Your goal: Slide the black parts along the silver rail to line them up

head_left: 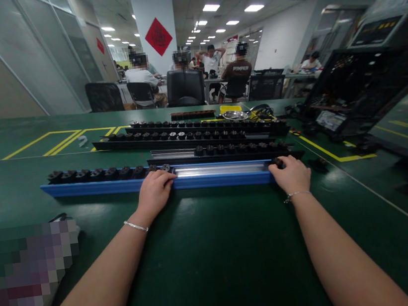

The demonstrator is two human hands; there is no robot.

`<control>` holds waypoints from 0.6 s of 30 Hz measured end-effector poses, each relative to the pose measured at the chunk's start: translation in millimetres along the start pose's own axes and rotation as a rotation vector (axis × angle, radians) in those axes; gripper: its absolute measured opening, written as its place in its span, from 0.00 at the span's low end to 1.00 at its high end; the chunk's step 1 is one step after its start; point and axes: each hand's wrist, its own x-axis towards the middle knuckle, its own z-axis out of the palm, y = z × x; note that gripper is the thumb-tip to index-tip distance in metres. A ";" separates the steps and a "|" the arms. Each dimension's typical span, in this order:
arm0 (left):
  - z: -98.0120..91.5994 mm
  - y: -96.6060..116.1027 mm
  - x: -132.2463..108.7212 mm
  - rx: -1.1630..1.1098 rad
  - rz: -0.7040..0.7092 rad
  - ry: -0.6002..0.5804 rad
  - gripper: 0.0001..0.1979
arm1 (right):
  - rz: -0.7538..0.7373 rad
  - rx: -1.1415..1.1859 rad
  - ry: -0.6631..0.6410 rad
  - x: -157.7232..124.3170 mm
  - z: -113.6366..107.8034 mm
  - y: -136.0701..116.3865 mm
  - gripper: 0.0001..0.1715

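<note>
A long blue rail (92, 188) lies across the green table, its left half filled with several small black parts (90, 175) and its right half showing bare metal (221, 169). My left hand (154, 192) rests on the rail's middle, fingers curled over the last black part in the row. My right hand (291, 174) is at the rail's right end, fingers closed around a small black part (278, 162). Both wrists wear thin bracelets.
Behind the blue rail lie more black rails (187, 137) loaded with black parts. A metal dish (234, 115) and yellow items sit further back. A dark machine frame (361, 87) stands at the right. Several people sit at desks beyond the table. A blurred patch covers the lower left.
</note>
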 end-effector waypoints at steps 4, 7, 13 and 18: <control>-0.1 0.2 0.5 -0.003 0.000 -0.010 0.09 | 0.011 0.052 0.003 2.2 3.0 3.8 0.26; -0.9 0.8 0.7 -0.005 0.001 -0.010 0.10 | 0.051 0.081 -0.027 3.0 -0.9 3.1 0.26; -1.3 1.6 0.2 -0.008 -0.017 -0.011 0.10 | 0.119 0.099 -0.088 3.1 -13.1 2.0 0.24; -0.5 0.9 0.2 0.000 -0.013 -0.010 0.10 | 0.175 0.105 -0.086 3.0 -14.3 5.2 0.23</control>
